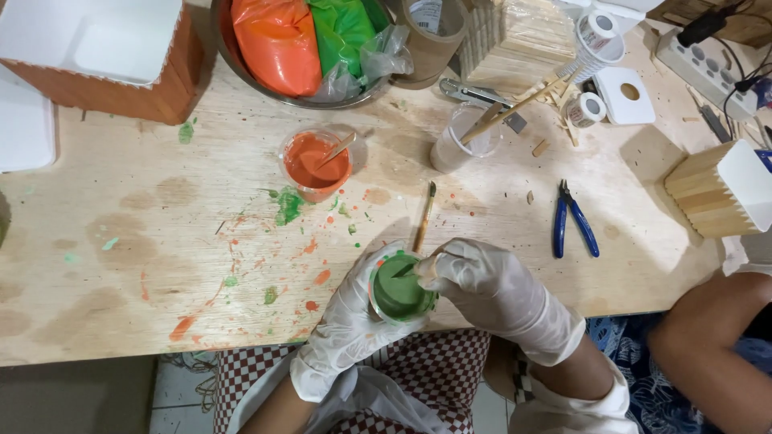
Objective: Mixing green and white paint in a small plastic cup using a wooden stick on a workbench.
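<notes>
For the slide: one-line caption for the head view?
Gloved left hand holds a cup of green paint while the right hand stirs it.

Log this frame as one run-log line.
left hand: holds cup of green paint | right hand: stick in paint | paintbrush beside cup | orange paint cup beyond

Plywood table (121, 265), paint-stained: orange paint cup (316, 165), brush (424, 217), blue pliers (574, 221).

cup (400, 291) between both hands, brush (424, 217) behind it, pliers (574, 221) right
</notes>
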